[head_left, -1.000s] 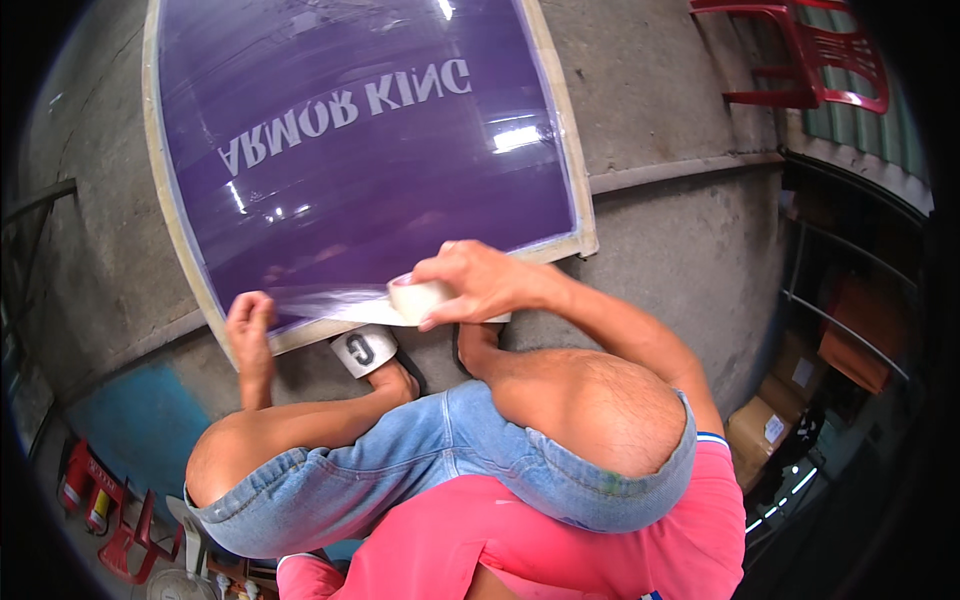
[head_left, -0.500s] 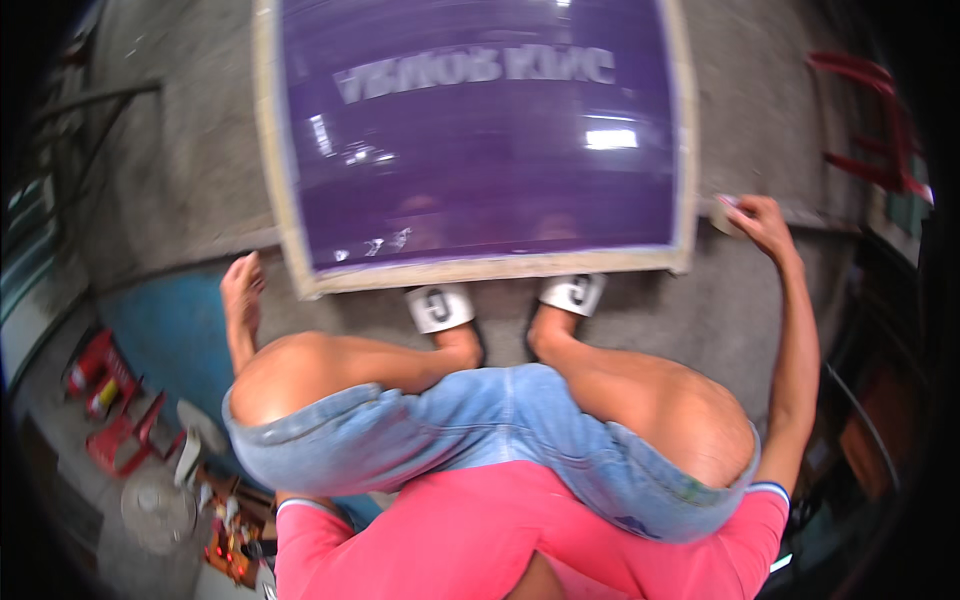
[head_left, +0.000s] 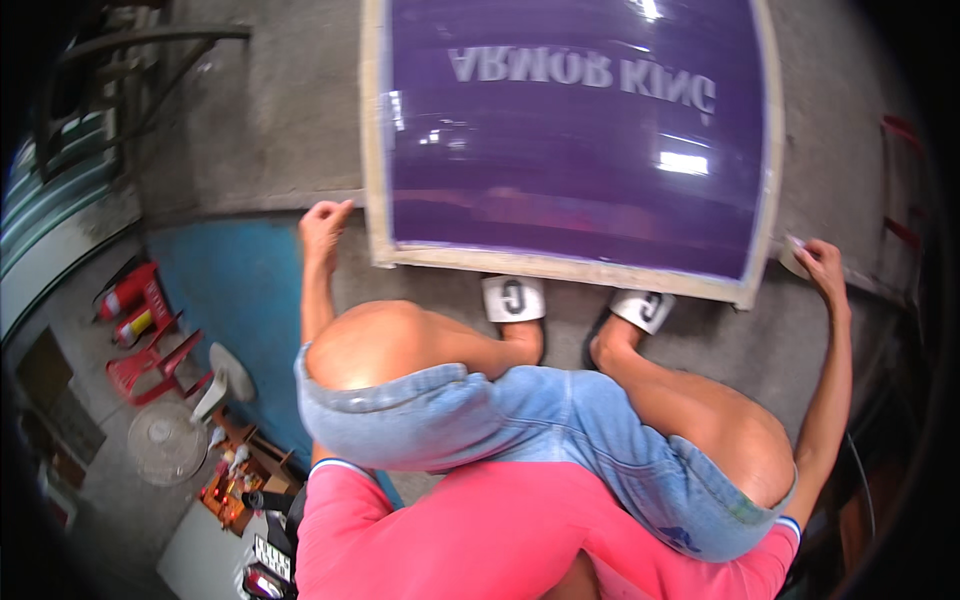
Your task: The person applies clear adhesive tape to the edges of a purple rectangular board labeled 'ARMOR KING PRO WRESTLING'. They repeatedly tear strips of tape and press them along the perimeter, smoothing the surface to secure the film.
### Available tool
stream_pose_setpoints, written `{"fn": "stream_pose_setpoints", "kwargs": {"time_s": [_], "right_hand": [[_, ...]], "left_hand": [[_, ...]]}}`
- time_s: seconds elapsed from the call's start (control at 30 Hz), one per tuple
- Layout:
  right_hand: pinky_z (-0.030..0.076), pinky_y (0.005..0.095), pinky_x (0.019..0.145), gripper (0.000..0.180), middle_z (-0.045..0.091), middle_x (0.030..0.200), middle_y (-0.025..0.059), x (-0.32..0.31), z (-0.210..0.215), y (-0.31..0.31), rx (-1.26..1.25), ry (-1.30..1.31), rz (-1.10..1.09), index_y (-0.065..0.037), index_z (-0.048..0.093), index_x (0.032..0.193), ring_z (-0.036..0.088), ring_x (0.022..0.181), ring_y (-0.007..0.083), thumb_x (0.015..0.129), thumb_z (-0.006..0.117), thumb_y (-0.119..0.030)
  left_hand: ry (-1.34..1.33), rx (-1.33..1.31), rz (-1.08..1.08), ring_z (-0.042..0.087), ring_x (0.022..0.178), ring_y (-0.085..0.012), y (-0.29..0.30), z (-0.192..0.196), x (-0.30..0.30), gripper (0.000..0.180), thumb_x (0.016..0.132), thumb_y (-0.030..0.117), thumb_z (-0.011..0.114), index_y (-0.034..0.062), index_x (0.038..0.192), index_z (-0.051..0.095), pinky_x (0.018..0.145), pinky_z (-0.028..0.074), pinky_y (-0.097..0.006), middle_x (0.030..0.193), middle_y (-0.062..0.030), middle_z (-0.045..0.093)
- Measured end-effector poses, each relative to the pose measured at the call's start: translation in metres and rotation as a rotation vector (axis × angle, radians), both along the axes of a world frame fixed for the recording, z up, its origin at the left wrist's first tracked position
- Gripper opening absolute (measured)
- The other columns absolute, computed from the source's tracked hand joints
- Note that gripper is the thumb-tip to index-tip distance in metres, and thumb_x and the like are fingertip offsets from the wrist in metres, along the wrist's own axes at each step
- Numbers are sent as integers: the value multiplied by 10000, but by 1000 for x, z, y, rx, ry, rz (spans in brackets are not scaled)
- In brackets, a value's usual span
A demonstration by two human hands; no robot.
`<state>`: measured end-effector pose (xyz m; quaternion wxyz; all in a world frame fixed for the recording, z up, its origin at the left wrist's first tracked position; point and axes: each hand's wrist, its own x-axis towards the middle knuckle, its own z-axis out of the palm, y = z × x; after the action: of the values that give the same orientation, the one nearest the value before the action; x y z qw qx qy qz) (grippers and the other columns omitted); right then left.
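Observation:
A large purple panel point(head_left: 560, 160) with pale lettering lies before me, edged by a light wood-coloured frame point(head_left: 570, 272). It looks like a printing screen. Off the frame's near right corner, my right hand point(head_left: 826, 270) pinches a small pale roll of tape point(head_left: 794, 258). My left hand point(head_left: 325, 232) is beside the frame's near left side, thumb and fingertips pressed together. Whatever they may hold is too small to make out. Both hands appear apart from the frame, and my feet in white-strapped slippers point(head_left: 514, 298) are by its near edge.
A blue surface point(head_left: 215, 290) lies to the left. Beyond it stand red chairs point(head_left: 150, 365), a red fire extinguisher point(head_left: 125, 292) and a round fan point(head_left: 168, 443). A dark metal stand point(head_left: 140, 45) is at far left, another red chair point(head_left: 900, 180) at far right.
My view has turned, so the frame and my body sit farther right in the picture. The left hand has moved slightly forward along the frame's side. The right hand still holds the tape.

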<state>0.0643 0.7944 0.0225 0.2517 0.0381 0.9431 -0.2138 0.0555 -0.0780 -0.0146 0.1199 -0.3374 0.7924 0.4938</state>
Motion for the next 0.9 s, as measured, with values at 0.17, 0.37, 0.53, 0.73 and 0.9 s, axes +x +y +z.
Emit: {"fn": "stream_pose_setpoints", "kwargs": {"time_s": [0.17, 0.37, 0.53, 0.73, 0.9], "right_hand": [[472, 373, 638, 417, 641, 706, 146, -19, 15, -33, 46, -78, -11, 4, 698, 845, 595, 661, 217, 839, 695, -412], [484, 385, 688, 394, 680, 731, 148, -5, 32, -41, 74, 100, -67, 18, 719, 835, 646, 702, 251, 821, 708, -375], [412, 436, 926, 147, 572, 673, 48, -26, 167, -152, -14, 660, 243, -64, 660, 707, 566, 725, 200, 762, 754, -162], [367, 492, 869, 290, 415, 736, 5, 30, 283, -261, 170, 1304, 289, -115, 469, 936, 491, 798, 160, 804, 653, -297], [397, 294, 703, 692, 425, 1061, 16, 38, 321, -258, 170, 1197, 391, -179, 299, 1461, 493, 836, 110, 890, 673, -287]], "left_hand": [[-6, -5, -7, 383, 577, -34, -29, -6, 16, 267, 881, 223, 760, 147, 713, 567, 520, 286, -217, 652, 84, 460], [95, -10, 47, 380, 580, -40, -33, -18, 9, 260, 896, 223, 756, 138, 755, 555, 538, 282, -217, 675, 69, 489], [451, -331, 428, 404, 590, -46, -99, -4, 13, 254, 886, 256, 767, 132, 766, 580, 544, 293, -231, 699, 61, 544], [531, -142, 890, 438, 610, -61, -145, -10, 24, 264, 868, 279, 782, 126, 777, 588, 553, 322, -245, 704, 47, 558], [553, 16, 1044, 466, 627, -73, -172, -17, 8, 276, 853, 299, 794, 121, 785, 595, 560, 346, -256, 708, 36, 569]]}}
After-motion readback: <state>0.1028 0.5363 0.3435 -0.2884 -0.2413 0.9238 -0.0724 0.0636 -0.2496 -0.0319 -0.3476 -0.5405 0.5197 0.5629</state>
